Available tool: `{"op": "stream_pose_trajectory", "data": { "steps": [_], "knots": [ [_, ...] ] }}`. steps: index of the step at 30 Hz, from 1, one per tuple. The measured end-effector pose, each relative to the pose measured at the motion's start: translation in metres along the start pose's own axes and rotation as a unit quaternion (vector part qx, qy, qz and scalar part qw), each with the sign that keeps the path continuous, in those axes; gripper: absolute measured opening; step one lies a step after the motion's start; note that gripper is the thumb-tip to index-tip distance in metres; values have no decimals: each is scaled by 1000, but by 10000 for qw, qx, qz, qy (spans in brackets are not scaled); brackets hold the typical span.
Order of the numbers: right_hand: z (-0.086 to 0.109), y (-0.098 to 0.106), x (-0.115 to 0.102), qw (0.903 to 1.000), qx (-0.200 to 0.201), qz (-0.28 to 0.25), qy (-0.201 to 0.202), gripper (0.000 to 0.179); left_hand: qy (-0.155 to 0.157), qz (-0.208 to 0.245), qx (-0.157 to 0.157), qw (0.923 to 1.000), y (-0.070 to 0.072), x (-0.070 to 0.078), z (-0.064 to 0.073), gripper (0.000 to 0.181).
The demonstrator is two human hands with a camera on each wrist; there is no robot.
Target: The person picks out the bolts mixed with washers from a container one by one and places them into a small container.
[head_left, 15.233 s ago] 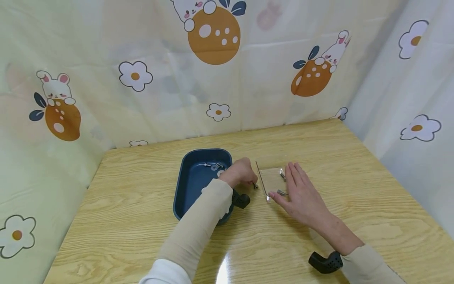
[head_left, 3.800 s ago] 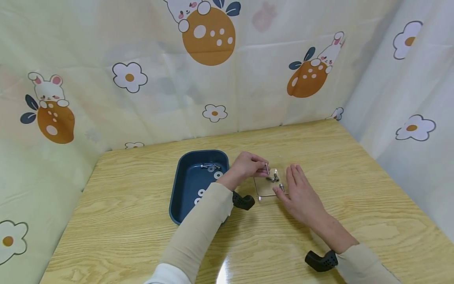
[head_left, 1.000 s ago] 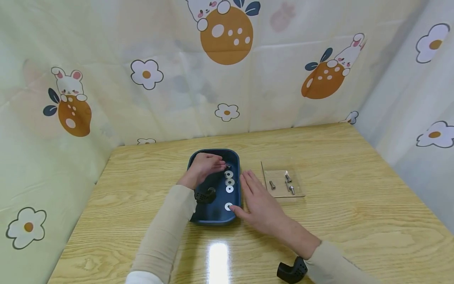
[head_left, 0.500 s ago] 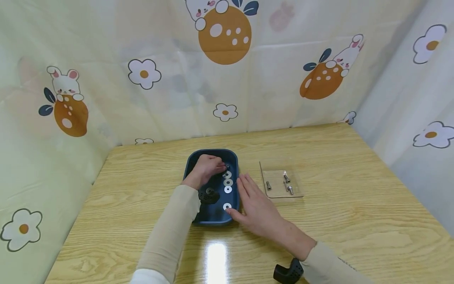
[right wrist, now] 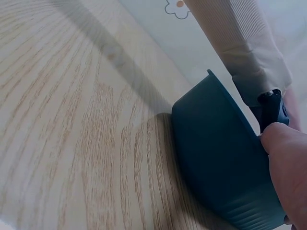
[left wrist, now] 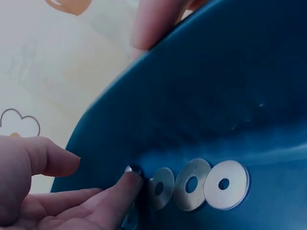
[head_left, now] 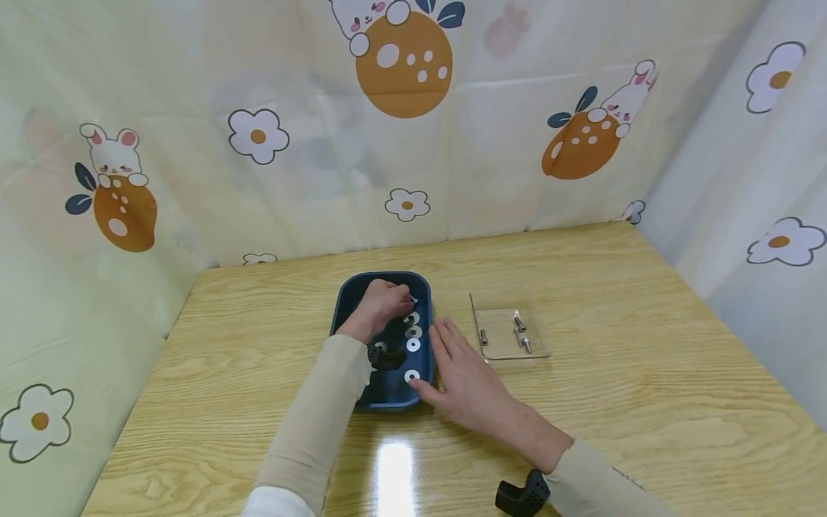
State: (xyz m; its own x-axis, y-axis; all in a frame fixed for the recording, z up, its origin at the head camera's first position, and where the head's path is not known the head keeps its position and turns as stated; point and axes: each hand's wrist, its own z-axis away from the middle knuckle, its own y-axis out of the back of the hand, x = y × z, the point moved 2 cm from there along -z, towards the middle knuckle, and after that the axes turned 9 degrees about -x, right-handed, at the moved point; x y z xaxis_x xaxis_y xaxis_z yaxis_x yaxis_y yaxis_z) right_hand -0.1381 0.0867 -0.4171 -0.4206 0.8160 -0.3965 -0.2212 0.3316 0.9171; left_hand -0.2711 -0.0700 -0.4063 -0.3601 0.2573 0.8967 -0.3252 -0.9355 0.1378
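Note:
A dark blue tray [head_left: 394, 395] stands on the table. My left hand [head_left: 381, 305] reaches into its far right corner. In the left wrist view, a fingertip touches a small shiny metal piece [left wrist: 132, 168], probably a bolt head, with the thumb held apart. Several flat washers [head_left: 413, 332] lie in a row along the tray's right side. My right hand [head_left: 474, 377] lies with straight fingers against the tray's outer right wall, its thumb over the rim. Right of the tray, several short socket-head bolts [head_left: 519, 323] rest on a clear plastic plate [head_left: 500, 350].
The wooden table [head_left: 614, 337] extends to both sides. A patterned curtain [head_left: 310, 194] closes off the back and the sides. Black wrist devices [head_left: 523, 494] stick out from both sleeves.
Earlier my left hand held a bolt beside, then above, the plate; now it is inside the tray. My right hand has moved from the plate to the tray's side. More bolts lie on the plate.

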Motion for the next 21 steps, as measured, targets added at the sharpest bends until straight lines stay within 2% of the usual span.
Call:
{"op": "stream_pose_trajectory", "data": {
  "steps": [9,21],
  "knots": [
    [-1,-1,1,10000,-11,-83,-32,92,66,625,-212,9978,-7,-1,-4,32],
    [0,-1,1,9999,51,-103,53,91,34,769,-109,9970,-8,-3,-5,26]
  ]
}}
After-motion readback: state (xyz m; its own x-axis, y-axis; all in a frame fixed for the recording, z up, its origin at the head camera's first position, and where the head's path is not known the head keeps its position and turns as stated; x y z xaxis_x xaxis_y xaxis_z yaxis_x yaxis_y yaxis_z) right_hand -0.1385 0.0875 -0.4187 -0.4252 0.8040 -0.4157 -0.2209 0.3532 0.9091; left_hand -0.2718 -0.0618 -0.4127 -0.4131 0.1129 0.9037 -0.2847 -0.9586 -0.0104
